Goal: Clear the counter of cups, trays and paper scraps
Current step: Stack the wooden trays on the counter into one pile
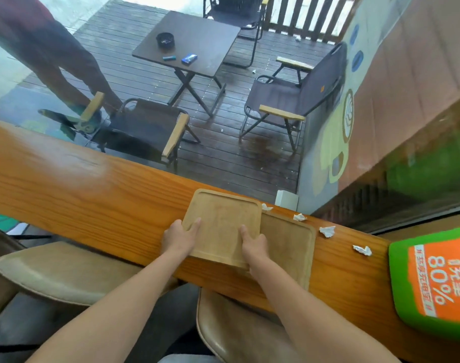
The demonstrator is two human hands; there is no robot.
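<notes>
A square wooden tray [222,221] lies on the long wooden counter [92,195], overlapping the left part of a second wooden tray [289,239]. My left hand [177,238] grips the upper tray's left edge, thumb on top. My right hand [253,246] grips its near right corner, thumb on the tray's surface. Several crumpled white paper scraps lie on the counter to the right: one [266,207] by the trays' far corner, another [300,217], a third [327,231] and one further right [362,250]. No cup shows.
A green and orange sign [433,281] lies on the counter at the far right. Two tan stools [63,271] [236,334] stand under the counter's near edge. Beyond a window are a deck, a folding table [192,43], chairs and a person's legs [53,61].
</notes>
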